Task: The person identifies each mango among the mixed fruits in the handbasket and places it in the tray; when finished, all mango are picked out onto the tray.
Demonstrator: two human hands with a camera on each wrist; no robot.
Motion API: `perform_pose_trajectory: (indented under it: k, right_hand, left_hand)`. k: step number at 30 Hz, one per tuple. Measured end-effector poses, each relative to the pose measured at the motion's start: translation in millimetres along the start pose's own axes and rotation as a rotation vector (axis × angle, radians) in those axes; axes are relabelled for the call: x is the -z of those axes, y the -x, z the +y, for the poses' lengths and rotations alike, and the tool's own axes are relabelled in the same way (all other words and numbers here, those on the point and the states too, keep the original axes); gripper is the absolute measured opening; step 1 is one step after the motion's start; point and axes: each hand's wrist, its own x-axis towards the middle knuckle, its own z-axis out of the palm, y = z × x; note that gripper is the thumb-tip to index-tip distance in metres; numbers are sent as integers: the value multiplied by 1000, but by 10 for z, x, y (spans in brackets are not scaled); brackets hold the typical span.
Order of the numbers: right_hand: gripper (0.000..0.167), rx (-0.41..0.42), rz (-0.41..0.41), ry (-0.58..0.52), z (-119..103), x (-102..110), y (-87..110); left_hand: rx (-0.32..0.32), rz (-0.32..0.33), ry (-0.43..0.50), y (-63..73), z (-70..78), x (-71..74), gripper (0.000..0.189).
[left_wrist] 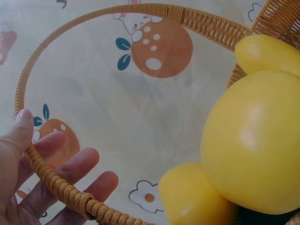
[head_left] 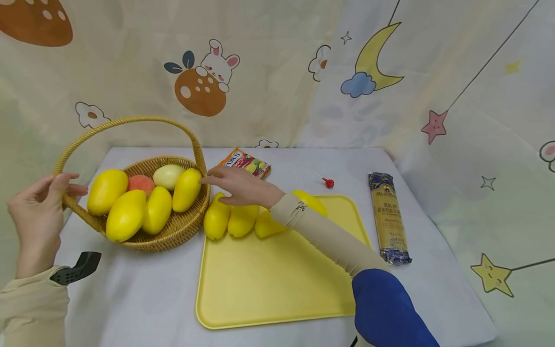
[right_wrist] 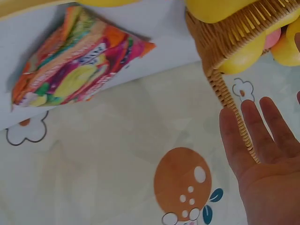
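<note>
A wicker basket (head_left: 191, 229) with a tall hoop handle (head_left: 134, 119) holds several yellow mango-like fruits (head_left: 126, 215), a reddish round fruit (head_left: 140, 184) and a pale green one (head_left: 168, 176). My left hand (head_left: 43, 207) holds the left side of the handle; in the left wrist view the thumb (left_wrist: 21, 129) lies on one side of it and the fingers pass behind. To the right of the basket, my right hand (head_left: 247, 185) reaches over the tray's far left corner. Its fingers (right_wrist: 234, 136) are spread and straight beside the handle's right base, holding nothing.
A yellow tray (head_left: 269, 279) carries several yellow fruits (head_left: 217, 217) along its far edge. Behind it lie a colourful candy bag (head_left: 256, 164) and a red lollipop (head_left: 328, 183). A pasta packet (head_left: 389, 217) rests on the white table (head_left: 433, 289) to the right. Printed cloth hangs behind.
</note>
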Motion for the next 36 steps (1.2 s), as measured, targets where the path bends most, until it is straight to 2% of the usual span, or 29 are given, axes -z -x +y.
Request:
perform_pose_trajectory:
  k: [5, 9, 16, 22, 29, 36]
  right_hand:
    - [57, -6, -49, 45, -51, -24, -222]
    - [55, -11, -78, 50, -90, -64, -385]
    - [53, 28, -98, 55, -162, -131, -613]
    - [55, 5, -157, 94, -191, -173, -746]
    - [55, -12, -177, 105, -141, -242, -817]
    - [52, -28, -187, 129, -120, -240, -936]
  left_hand:
    - [2, 2, -17, 9, -3, 2, 36]
    - [4, 7, -97, 13, -6, 14, 38]
    - [3, 8, -133, 16, -13, 14, 38]
    - [-31, 5, -167, 30, -21, 4, 38]
    - [-59, 1, -169, 31, -43, -14, 35]
    - [-44, 2, -167, 16, -36, 5, 34]
